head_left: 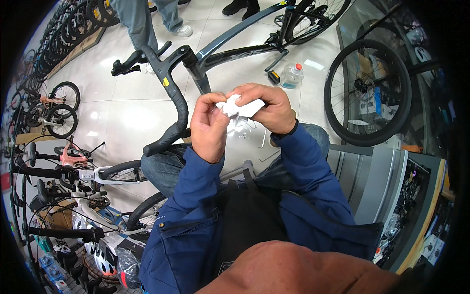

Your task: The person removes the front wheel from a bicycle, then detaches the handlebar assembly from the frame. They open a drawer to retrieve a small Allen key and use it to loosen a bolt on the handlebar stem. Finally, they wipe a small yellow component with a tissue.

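Observation:
Both my hands are raised over the floor between my knees, pinching a crumpled white tissue (250,109). My left hand (209,128) holds its left end between thumb and fingers. My right hand (272,109) has the wider end, with the thumb pressed on top. Whether anything is wrapped inside cannot be seen. Just beyond the hands stands a dark road bicycle (235,58), its black taped drop handlebar (180,105) curving down left of my left hand. Below the hands, a hex key (264,138) and small light-coloured bits lie on the pale tiles.
A clear jug (292,77) with a red cap stands by the pedal (273,77). A bicycle wheel (367,92) leans against a glass case at right. Grey drawers (362,171) are beside my right knee. Several bicycles (88,174) and helmets (105,258) crowd the left. Another person's legs (139,22) are ahead.

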`<state>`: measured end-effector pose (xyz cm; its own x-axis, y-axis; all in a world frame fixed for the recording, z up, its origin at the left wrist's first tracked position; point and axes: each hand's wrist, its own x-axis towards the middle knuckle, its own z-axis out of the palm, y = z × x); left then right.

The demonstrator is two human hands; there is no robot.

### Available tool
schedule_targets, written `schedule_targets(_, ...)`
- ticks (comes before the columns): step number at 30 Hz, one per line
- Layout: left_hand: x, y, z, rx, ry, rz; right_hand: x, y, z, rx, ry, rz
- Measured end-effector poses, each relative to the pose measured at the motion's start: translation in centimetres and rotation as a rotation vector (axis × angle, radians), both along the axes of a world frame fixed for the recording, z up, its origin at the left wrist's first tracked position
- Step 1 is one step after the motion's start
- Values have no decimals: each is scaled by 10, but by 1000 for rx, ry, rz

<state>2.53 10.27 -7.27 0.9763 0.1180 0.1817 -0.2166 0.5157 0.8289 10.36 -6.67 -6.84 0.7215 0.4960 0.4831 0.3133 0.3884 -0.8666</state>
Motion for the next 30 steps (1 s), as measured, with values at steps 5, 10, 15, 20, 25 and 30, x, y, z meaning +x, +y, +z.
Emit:
schedule_targets(5, -7, 4, 5, -181, 151, -130, 2, -2, -2, -93, -197, -87)
schedule_targets(10, -6, 6, -5, -235, 145, -99, -6, 7, -4, -15, -100, -128)
schedule_targets(15, 0, 2, -5, -117, 245, -33, -2, 3, -4, -130, -147, -176)
schedule_targets(20, 0, 2, -2, -244, 290, -207, 0, 2, -18, 22, 15, -53)
schedule_targets(25, 3, 2, -7, -347, 329, -212, -4, 9, -23, 82, 393, -22)
schedule_targets(30, 2, 3, -8, -310, 299, -167, -4, 3, -17, -84, -47, -41)
